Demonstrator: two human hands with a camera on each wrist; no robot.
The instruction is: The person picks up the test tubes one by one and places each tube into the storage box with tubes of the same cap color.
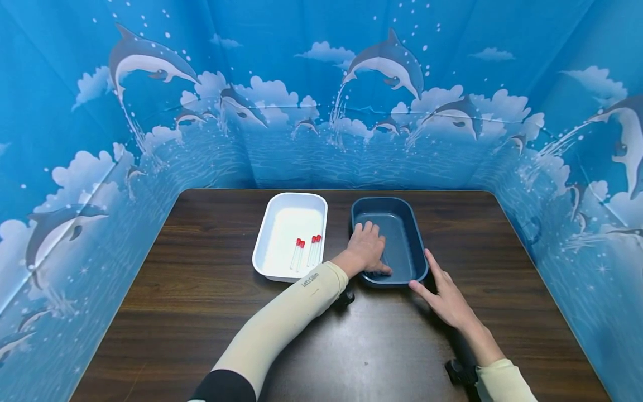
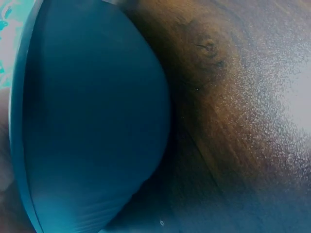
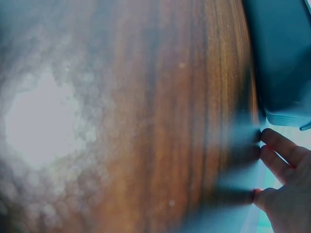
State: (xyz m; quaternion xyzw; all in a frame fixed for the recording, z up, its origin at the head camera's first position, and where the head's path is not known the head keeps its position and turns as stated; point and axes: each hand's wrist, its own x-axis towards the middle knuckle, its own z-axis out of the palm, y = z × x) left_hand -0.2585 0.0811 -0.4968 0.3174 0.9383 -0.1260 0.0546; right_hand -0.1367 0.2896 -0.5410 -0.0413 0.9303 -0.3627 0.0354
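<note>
My left hand (image 1: 368,248) reaches down into the dark blue tray (image 1: 402,231) at its left side. Its thumb points right over the tray's near end. The undersides of its fingers are hidden, so whether they hold anything cannot be told. My right hand (image 1: 446,296) is at the tray's near right corner, fingers extended along the outside and thumb at the near rim. In the left wrist view the blue tray's wall (image 2: 97,107) fills the left part. To the left, several clear tubes with red caps (image 1: 300,251) lie in a white tray (image 1: 273,223).
Both trays stand side by side on a dark wood-grain table (image 1: 211,257). A blue curtain (image 1: 281,145) printed with dolphins surrounds the table's back and sides. My left forearm passes in front of the white tray's near right corner.
</note>
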